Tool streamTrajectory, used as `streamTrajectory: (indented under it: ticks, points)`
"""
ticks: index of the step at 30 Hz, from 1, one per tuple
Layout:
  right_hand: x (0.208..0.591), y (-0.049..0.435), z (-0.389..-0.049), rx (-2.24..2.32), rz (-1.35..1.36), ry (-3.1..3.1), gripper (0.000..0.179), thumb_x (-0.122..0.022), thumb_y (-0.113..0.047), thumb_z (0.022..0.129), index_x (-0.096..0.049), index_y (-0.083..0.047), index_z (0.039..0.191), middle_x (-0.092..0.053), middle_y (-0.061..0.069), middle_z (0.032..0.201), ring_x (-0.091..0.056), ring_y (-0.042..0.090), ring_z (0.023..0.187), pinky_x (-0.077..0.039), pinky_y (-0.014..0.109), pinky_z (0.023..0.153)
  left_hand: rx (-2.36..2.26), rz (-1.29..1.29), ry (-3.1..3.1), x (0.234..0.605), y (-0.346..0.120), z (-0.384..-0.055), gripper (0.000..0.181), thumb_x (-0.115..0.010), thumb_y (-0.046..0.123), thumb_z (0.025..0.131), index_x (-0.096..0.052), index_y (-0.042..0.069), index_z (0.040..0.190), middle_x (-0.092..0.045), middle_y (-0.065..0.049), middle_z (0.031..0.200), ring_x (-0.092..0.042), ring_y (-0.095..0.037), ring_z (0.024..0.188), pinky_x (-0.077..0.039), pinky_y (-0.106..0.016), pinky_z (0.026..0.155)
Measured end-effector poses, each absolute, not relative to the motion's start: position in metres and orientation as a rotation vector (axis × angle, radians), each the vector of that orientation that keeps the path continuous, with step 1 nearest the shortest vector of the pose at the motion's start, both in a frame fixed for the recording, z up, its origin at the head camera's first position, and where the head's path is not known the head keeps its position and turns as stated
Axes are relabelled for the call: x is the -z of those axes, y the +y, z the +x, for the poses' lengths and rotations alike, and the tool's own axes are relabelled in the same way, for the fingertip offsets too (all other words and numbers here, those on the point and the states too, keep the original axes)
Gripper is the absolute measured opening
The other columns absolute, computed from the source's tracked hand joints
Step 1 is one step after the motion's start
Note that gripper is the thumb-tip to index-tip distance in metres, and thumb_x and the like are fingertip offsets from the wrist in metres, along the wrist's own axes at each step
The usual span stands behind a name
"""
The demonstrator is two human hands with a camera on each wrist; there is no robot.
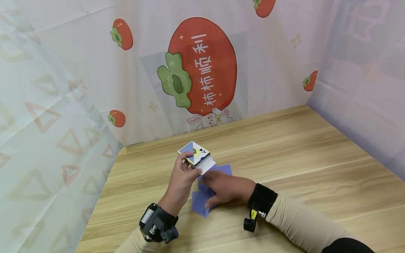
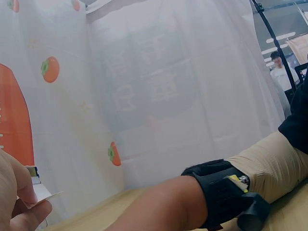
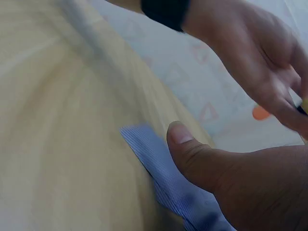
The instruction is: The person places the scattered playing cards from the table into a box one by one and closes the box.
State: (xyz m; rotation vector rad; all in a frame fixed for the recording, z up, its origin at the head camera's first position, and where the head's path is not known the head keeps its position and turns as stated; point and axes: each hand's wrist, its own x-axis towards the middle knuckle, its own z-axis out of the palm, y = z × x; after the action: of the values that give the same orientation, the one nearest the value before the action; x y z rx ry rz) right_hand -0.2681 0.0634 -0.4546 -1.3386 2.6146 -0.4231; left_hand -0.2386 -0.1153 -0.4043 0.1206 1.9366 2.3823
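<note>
My left hand (image 1: 178, 182) holds a playing card box (image 1: 198, 149) tilted above the table, with an ace of spades on its face and blue patterned sides. The box's white end flap (image 1: 207, 164) is folded out, beside my left thumb. Just below and to the right, my right hand (image 1: 232, 188) reaches flat over several blue-backed playing cards (image 1: 200, 204) that lie spread on the table. In the right wrist view, the thumb (image 3: 197, 156) is straight and overlaps the cards (image 3: 156, 159); the other fingertips are hidden there.
The wooden table (image 1: 284, 158) runs back to a white curtain (image 1: 142, 88) printed with persimmons. Curtains also stand at the left and right sides. Both wrists wear black straps with small cameras (image 1: 250, 224). A person (image 2: 281, 72) is far off in the left wrist view.
</note>
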Motion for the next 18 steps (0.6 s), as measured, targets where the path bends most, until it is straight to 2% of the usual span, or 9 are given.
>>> streamTrajectory:
  ticks: [3, 8, 12, 18]
  points:
    - [0.455, 0.055, -0.257, 0.372, -1.436, 2.601, 0.084, -0.066, -0.065, 0.087, -0.047, -0.011, 0.149, -0.042, 0.011, 0.155, -0.036, 0.026, 0.145, -0.028, 0.043, 0.119, -2.388, 0.117, 1.932, 0.404, -0.115, -0.239, 0.067, -0.054, -0.02, 0.081, -0.033, 0.01, 0.137, -0.04, -0.022, 0.149, -0.049, -0.031, 0.13, -0.051, -0.027, 0.088]
    - [0.452, 0.046, -0.241, 0.284, -1.553, 2.585, 0.081, -0.067, -0.066, 0.086, -0.05, -0.016, 0.147, -0.051, 0.003, 0.147, -0.045, 0.017, 0.137, -0.036, 0.036, 0.115, -2.393, 0.112, 1.924, 0.404, -0.115, -0.239, 0.067, -0.053, -0.02, 0.081, -0.033, 0.009, 0.137, -0.04, -0.022, 0.15, -0.048, -0.031, 0.131, -0.051, -0.027, 0.087]
    - [0.446, 0.045, -0.234, 0.18, -1.546, 2.57, 0.074, -0.073, -0.058, 0.086, -0.052, -0.02, 0.146, -0.052, 0.0, 0.148, -0.046, 0.016, 0.137, -0.039, 0.032, 0.112, -2.392, 0.115, 1.919, 0.404, -0.115, -0.238, 0.066, -0.053, -0.02, 0.081, -0.033, 0.009, 0.137, -0.04, -0.022, 0.149, -0.048, -0.032, 0.13, -0.051, -0.027, 0.087]
    - [0.432, 0.049, -0.228, 0.121, -1.506, 2.54, 0.07, -0.084, -0.045, 0.081, -0.057, -0.023, 0.142, -0.054, -0.002, 0.144, -0.049, 0.016, 0.132, -0.042, 0.031, 0.109, -2.386, 0.121, 1.928, 0.405, -0.116, -0.238, 0.065, -0.053, -0.019, 0.081, -0.033, 0.008, 0.137, -0.04, -0.025, 0.148, -0.05, -0.031, 0.127, -0.051, -0.027, 0.086]
